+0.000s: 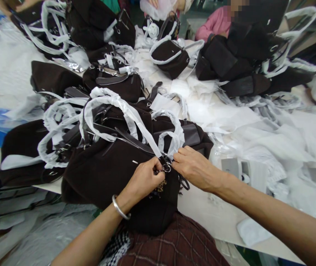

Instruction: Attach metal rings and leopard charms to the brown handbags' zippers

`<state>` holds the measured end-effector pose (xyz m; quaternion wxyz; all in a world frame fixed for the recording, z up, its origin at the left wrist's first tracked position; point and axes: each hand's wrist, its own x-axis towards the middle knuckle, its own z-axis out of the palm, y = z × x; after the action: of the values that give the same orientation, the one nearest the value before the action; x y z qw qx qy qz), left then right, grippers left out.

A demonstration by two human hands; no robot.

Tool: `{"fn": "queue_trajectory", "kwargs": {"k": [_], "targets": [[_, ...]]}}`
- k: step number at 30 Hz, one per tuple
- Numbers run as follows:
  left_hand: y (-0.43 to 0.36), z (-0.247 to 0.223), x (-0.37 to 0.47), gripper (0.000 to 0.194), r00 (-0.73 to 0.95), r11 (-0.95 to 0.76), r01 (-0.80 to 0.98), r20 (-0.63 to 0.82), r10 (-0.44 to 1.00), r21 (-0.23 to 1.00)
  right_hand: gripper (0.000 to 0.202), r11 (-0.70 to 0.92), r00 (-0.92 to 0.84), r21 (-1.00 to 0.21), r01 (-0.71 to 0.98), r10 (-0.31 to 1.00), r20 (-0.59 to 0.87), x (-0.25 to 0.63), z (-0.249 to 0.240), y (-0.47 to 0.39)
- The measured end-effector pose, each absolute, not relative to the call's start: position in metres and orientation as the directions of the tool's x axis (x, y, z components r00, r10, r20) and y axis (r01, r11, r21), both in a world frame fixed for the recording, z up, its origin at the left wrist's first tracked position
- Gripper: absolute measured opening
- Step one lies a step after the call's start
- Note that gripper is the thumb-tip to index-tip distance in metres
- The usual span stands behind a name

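A dark brown bag (99,173) lies at the table's front edge, partly over the lap. Its handle (130,111) is wrapped in white material and arches over it. At the bag's right end is a metal ring (167,167). My left hand (146,177) is closed beside the ring, its fingers pinched on something small at the clasp. From the other side my right hand (189,166) is also closed at the ring, near the handle's end; its fingertips hide what they hold. A gold-coloured patterned charm (160,186) hangs just below my left hand.
More dark bags (113,83) with wrapped handles crowd the left and far side. White wrapping sheets (230,114) cover the right. A white box (231,168) stands right of my right hand. A person in a pink sleeve (213,26) is across the table.
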<state>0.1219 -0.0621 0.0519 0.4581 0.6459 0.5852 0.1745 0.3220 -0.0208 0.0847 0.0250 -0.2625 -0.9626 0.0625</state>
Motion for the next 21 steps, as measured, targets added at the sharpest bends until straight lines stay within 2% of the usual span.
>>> {"fn": "queue_trajectory", "kwargs": {"k": [4,9,16,21], "targets": [[-0.060,0.043,0.119,0.012,0.277,0.339,0.321,-0.429,0.860,0.885,0.024,0.852,-0.870,-0.223,0.473,0.492,0.036,0.323,0.071,-0.015],[-0.063,0.033,0.120,0.021,0.274,0.508,0.079,-0.508,0.817,0.858,0.016,0.783,-0.820,-0.414,0.464,0.557,0.133,0.330,0.044,-0.013],[-0.063,0.037,0.120,0.025,0.276,0.630,-0.046,-0.596,0.754,0.776,0.022,0.715,-0.734,-0.514,0.475,0.644,0.218,0.332,0.038,-0.028],[-0.064,0.034,0.120,0.024,0.254,0.605,0.013,-0.588,0.768,0.796,0.024,0.721,-0.717,-0.534,0.442,0.641,0.272,0.328,0.040,-0.042]]}}
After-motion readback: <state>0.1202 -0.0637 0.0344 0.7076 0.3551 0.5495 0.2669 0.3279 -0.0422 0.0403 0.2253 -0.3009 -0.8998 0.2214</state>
